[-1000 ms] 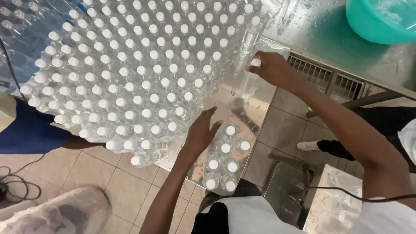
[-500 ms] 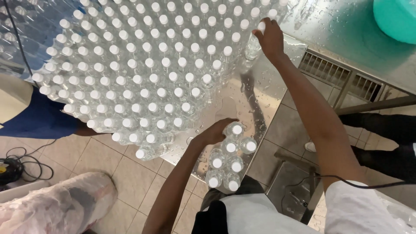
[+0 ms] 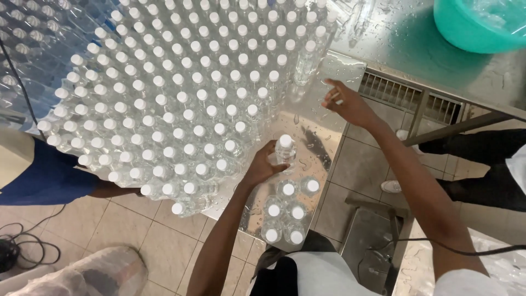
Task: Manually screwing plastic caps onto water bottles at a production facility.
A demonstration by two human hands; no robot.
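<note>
My left hand (image 3: pixel 264 164) grips a clear plastic bottle with a white cap (image 3: pixel 285 149), held upright just above the wet steel table (image 3: pixel 323 131). My right hand (image 3: pixel 346 103) hovers with fingers apart and nothing in it, to the right of the big packed block of capped bottles (image 3: pixel 181 98). A small cluster of several capped bottles (image 3: pixel 287 211) stands at the table's near end, below my left hand.
A teal plastic basin (image 3: pixel 476 24) sits on the steel surface at the top right. Another person in a blue garment (image 3: pixel 44 175) stands at the left. Another person's legs and a white shoe (image 3: pixel 392 186) are at the right. Cables (image 3: pixel 27 252) lie on the tiled floor.
My right hand let go of a bottle at the block's far edge and drew back, now holding nothing. My left hand took a bottle from the near cluster and lifted it.
</note>
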